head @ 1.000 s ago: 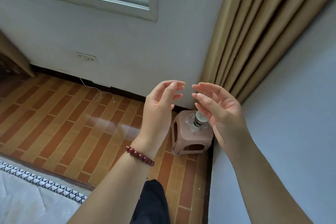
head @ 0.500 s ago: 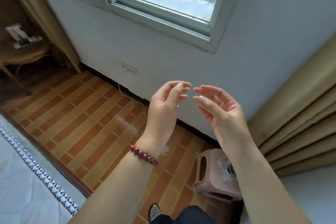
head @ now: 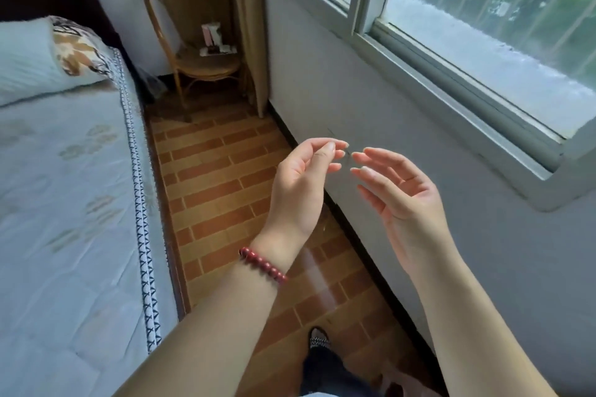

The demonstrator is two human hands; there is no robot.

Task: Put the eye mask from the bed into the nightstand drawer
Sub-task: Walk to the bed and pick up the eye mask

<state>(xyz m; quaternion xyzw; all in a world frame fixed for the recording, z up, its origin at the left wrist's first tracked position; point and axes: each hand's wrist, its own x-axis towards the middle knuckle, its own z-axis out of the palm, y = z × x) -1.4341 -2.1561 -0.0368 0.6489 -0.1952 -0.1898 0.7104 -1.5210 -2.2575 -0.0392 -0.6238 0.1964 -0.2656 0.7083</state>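
Head view: bare left hand with red bead bracelet and bare right hand raised, fingers loosely spread, empty, fingertips nearly meeting. Pale blue quilted bed at nine o'clock; eye mask unseen.

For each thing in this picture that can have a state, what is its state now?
left hand: raised, open, holds nothing
right hand: raised, open, holds nothing
window: appears shut
curtain: drawn aside into the corner
bed: made; no eye mask visible on it
wicker chair: upright, small items on the seat
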